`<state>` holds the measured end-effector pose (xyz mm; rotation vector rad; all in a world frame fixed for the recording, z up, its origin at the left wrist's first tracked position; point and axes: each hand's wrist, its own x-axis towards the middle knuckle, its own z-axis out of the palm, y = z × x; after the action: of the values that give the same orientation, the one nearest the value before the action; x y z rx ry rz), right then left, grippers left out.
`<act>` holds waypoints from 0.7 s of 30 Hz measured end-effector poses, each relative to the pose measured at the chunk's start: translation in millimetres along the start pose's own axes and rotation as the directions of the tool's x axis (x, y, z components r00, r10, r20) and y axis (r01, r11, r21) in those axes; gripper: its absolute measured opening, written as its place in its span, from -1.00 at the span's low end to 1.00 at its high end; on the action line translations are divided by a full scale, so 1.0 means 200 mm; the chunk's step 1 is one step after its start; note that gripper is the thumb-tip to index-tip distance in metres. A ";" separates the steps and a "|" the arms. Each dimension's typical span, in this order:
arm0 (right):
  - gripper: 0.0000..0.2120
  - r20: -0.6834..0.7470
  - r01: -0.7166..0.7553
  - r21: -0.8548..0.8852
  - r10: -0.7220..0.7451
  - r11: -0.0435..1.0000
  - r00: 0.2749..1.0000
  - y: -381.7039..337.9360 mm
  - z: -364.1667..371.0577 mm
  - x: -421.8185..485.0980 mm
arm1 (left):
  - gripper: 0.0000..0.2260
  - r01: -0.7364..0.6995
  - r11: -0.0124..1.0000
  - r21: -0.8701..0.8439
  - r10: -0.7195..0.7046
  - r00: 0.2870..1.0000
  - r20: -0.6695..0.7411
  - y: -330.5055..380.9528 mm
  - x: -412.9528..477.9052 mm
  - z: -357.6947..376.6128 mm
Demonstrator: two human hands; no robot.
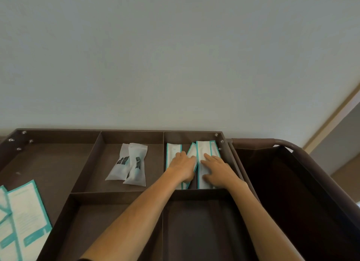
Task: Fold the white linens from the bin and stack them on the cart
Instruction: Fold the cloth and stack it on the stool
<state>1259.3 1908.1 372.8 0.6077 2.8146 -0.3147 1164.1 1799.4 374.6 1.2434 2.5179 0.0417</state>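
Observation:
Both my hands are in the far right compartment of the brown cart tray (132, 191). Several white packets with teal edges (172, 150) stand or lean there. My left hand (182, 166) curls around one leaning packet in the middle. My right hand (219, 172) lies flat, fingers spread, on the larger packet (202, 147) to the right. No white linens are in view. The dark fabric bin (282, 182) hangs at the cart's right end and looks dark inside.
Two translucent pouches with dark items (129, 163) lie in the middle far compartment. White and teal leaflets (23, 219) lie at the left. The two near compartments hold nothing visible. A pale wall rises behind the cart, with a door frame (331, 120) at right.

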 end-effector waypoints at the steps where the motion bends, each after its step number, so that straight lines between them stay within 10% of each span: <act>1: -0.43 0.000 -0.004 0.009 0.004 1.000 1.000 0.00 0.00 0.00 | -0.55 0.043 0.997 -0.066 -0.042 0.999 0.008 0.01 0.00 -0.01; 14: -0.46 -0.037 -0.037 0.054 0.039 0.998 0.999 -0.01 0.01 -0.01 | -0.75 0.248 0.851 -0.463 -0.269 0.963 0.021 0.03 -0.03 -0.02; 21: -0.44 0.019 0.015 0.046 -0.016 0.999 1.000 -0.01 0.01 0.00 | -0.64 0.079 0.997 0.017 -0.075 0.980 -0.182 0.03 -0.04 -0.03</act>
<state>1259.0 1904.7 371.8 0.5894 2.8013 -0.3872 1170.5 1797.7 382.5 1.1989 2.7282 0.1117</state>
